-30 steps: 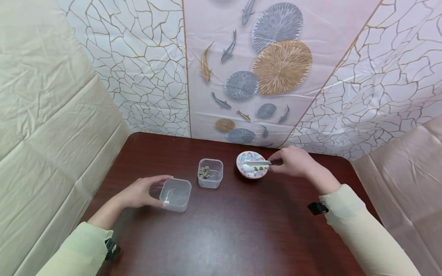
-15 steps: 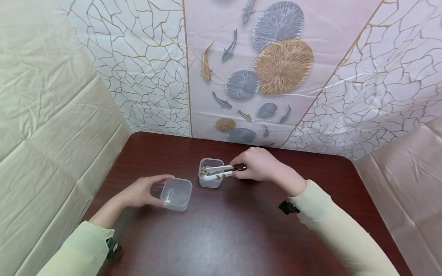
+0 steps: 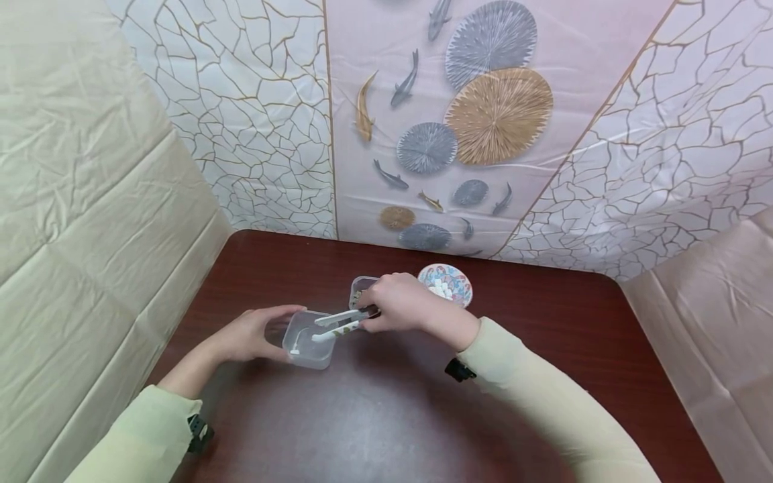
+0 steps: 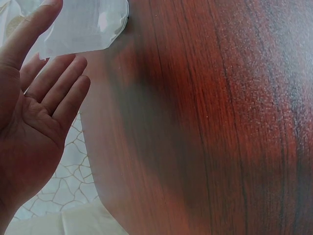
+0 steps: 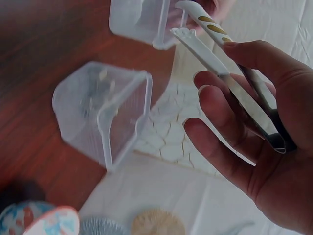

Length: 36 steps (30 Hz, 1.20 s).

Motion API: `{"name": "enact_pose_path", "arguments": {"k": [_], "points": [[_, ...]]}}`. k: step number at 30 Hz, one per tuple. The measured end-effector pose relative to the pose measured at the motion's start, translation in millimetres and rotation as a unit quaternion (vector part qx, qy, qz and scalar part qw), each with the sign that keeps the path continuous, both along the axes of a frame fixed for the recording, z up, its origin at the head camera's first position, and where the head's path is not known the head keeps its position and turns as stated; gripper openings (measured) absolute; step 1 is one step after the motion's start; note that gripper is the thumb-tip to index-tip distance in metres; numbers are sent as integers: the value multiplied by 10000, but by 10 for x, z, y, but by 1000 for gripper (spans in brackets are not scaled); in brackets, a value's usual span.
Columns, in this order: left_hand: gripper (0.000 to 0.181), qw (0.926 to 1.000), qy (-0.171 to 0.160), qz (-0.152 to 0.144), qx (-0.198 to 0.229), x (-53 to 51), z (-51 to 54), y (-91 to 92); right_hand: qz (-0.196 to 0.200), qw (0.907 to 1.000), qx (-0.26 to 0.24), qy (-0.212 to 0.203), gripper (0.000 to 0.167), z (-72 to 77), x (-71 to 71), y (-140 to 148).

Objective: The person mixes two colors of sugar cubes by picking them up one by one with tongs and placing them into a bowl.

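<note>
My left hand (image 3: 253, 335) holds a clear square plastic container (image 3: 314, 359) between thumb and fingers. A small white piece (image 3: 294, 351) lies inside it. My right hand (image 3: 401, 302) grips small tongs (image 5: 244, 93) with white tips and a gold-marked arm. The tong tips are apart over the left container, and I see nothing between them. Behind the right hand stands a second clear container (image 5: 73, 103), partly hidden in the head view, with small greyish-green pieces (image 3: 357, 294) in it. To its right is a patterned bowl (image 3: 464, 287) holding several white pieces (image 3: 441, 288).
Everything stands on a dark red-brown table (image 3: 362, 416). A patterned cloth (image 3: 272, 134) hangs behind its back edge, and beige cloth (image 3: 115, 268) flanks the left side. A black strap (image 3: 460, 370) is on the right wrist.
The right hand has carried the tongs leftward from the bowl, past the second container, to above the left container. The left hand keeps its container in place.
</note>
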<state>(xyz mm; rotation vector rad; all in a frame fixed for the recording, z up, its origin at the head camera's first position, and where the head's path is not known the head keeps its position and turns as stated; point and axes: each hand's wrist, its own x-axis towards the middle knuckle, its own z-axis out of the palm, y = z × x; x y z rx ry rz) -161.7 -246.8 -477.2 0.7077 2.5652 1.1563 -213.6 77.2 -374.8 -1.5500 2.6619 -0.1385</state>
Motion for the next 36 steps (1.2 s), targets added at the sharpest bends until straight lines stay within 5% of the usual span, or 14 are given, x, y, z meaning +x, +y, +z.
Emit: {"name": "enact_pose_path", "arguments": {"k": [24,36], "points": [[90,10000,-66,2,45,-2,-15,2,90,9946,841,596,30,-209,95,-524],[90,10000,-51,16,-3,-2,-11,-8,107,9868,1133,1152,18,-255,154,-692]]}}
